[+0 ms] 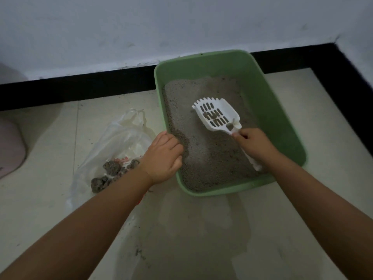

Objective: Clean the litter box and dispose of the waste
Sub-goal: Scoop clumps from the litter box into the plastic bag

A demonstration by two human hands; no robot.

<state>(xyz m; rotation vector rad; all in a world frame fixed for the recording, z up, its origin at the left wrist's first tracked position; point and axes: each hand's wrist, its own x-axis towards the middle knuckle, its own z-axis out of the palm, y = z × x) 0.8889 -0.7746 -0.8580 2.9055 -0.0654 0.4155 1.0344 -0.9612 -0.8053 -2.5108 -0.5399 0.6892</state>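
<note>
Pale tiled floor [201,229] meets black skirting [80,87].

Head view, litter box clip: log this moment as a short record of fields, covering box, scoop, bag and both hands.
litter box: green, on floor by wall, holds grey litter
scoop: white, slotted, over the litter, small dark clump in it
right hand: grips scoop handle
left hand: grips box's left rim
bag: clear plastic, on floor left of box, clumps lie on it
</note>
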